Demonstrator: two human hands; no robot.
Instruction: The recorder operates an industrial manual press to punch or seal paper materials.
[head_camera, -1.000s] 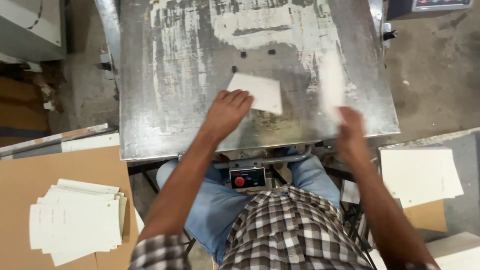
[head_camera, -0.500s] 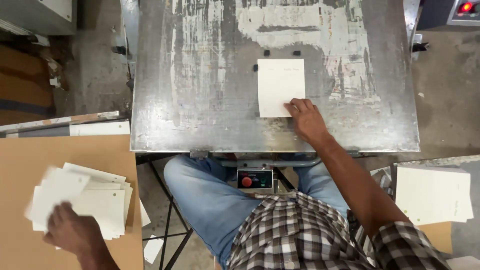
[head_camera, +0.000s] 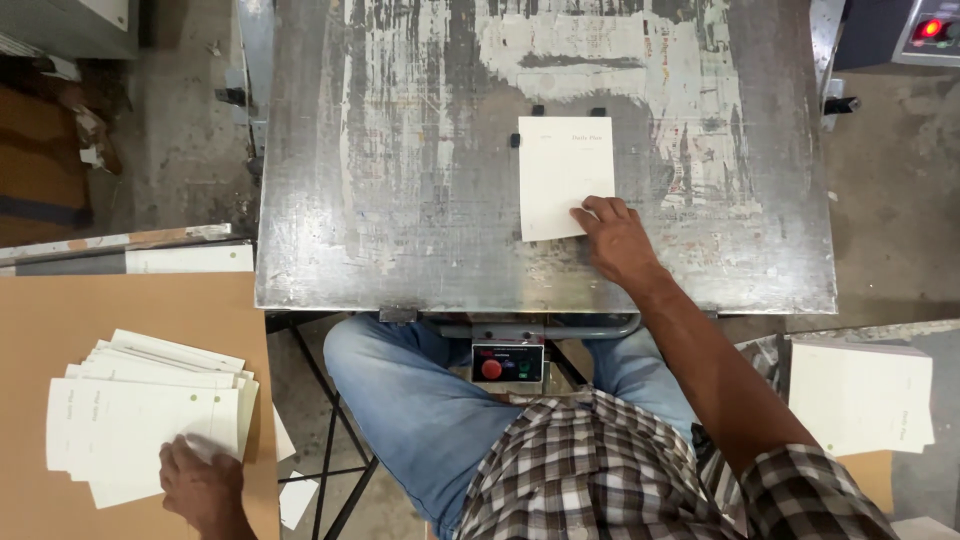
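Observation:
A cream card (head_camera: 560, 175) lies flat on the worn metal machine table (head_camera: 400, 200), its top and left edges set against small black stops. My right hand (head_camera: 612, 238) rests on the card's lower right corner, fingers pressing it down. My left hand (head_camera: 200, 485) sits low at the left on a fanned stack of cream cards (head_camera: 140, 410), fingers on the top sheet's lower right corner. That stack lies on a brown cardboard surface (head_camera: 60, 320).
A control box with a red button (head_camera: 507, 363) hangs under the table's front edge, between my knees. Another pile of cream cards (head_camera: 860, 395) sits at the right. A panel with a red light (head_camera: 930, 30) is at top right. Concrete floor surrounds the machine.
My left hand left the metal table and went down to the card stack at left. My right hand came up onto the card and squared it against the stops.

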